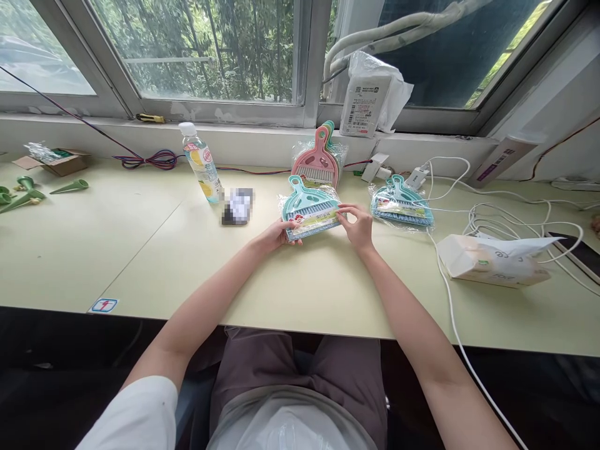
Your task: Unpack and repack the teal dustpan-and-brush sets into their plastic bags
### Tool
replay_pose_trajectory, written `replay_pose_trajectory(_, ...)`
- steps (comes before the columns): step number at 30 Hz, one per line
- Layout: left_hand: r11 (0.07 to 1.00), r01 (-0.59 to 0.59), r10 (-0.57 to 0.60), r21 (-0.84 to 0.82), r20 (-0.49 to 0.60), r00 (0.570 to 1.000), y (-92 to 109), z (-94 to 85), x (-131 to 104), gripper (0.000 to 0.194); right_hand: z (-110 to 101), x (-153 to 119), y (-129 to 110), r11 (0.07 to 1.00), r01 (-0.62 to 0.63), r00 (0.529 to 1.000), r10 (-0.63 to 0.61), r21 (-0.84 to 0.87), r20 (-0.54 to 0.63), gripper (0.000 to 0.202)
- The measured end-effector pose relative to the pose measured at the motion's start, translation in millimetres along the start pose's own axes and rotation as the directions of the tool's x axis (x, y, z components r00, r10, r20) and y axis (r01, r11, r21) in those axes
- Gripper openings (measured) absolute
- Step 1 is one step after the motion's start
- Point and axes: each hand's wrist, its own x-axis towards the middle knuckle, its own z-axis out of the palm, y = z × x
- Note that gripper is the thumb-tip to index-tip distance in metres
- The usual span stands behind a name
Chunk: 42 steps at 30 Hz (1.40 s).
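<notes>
Between my hands is a teal mini dustpan and brush set (307, 203) in a clear plastic wrapper with a printed label. My left hand (280, 234) grips its lower left corner, thumb on the front and fingers beneath. At the right edge, my right hand (357, 225) pinches the wrapper between thumb and fingertips. Behind it, a pink dustpan set (319, 156) stands against the wall, with teal showing at its back. Another wrapped teal dustpan set (402, 203) lies on the table to the right of my right hand.
A drink bottle (202, 164) and a blurred small item (237, 206) are on the left. Farther left are green cone-shaped pieces (70, 186) and an open carton (59, 164). On the right, white cables (501, 219) loop around a tissue pack (492, 259). The table's front edge (309, 327) is near my lap.
</notes>
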Motion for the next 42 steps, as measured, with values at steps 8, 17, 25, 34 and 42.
replay_pose_trajectory(8,0.995,-0.066,0.059,0.07,0.101,0.993,-2,-1.4,-2,0.044,4,-2,5,0.962,-0.195,0.98,0.197,0.189,0.013,0.033)
replay_pose_trajectory(17,0.995,-0.029,0.024,0.1,0.056,0.998,1,3.7,-2,0.054,13,-3,3,0.675,-0.576,0.817,0.49,0.461,0.303,0.049)
replay_pose_trajectory(25,0.96,-0.242,0.261,0.139,-0.135,0.956,0,22.2,-5,0.089,13,-3,10,0.562,-0.592,0.777,0.587,0.578,0.225,0.04)
replay_pose_trajectory(34,0.619,-0.423,0.586,0.662,-0.03,0.81,-6,27.5,-9,0.027,11,-3,17,0.539,-0.596,0.747,0.643,0.595,0.166,0.038)
replay_pose_trajectory(42,0.655,-0.429,0.602,0.622,-0.088,0.794,-7,27.8,-8,0.027,8,-2,13,0.553,-0.616,0.744,0.642,0.562,0.184,0.039)
